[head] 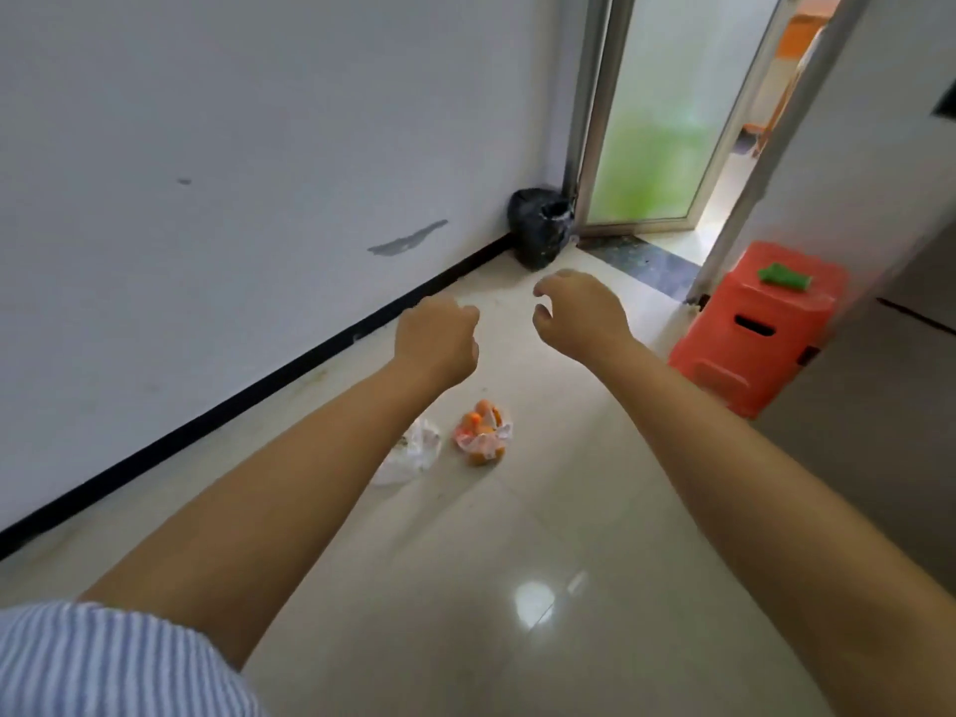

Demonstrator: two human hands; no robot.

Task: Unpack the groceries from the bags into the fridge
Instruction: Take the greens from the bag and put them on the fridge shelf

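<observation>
Two small plastic bags lie on the cream tiled floor. The reddish bag [483, 432] holds orange fruit. Just left of it is a clear white bag [411, 452], partly hidden behind my left forearm. Both arms stretch forward above the bags. My left hand [437, 341] is curled into a loose fist with nothing in it. My right hand [579, 315] is empty, its fingers bent and apart. Neither hand touches a bag. No fridge is in view.
An orange-red plastic stool [750, 333] with a green item [783, 276] on top stands at the right. A black rubbish bag [540, 225] sits in the corner by a frosted glass door [657, 121]. A white wall [233, 173] runs along the left.
</observation>
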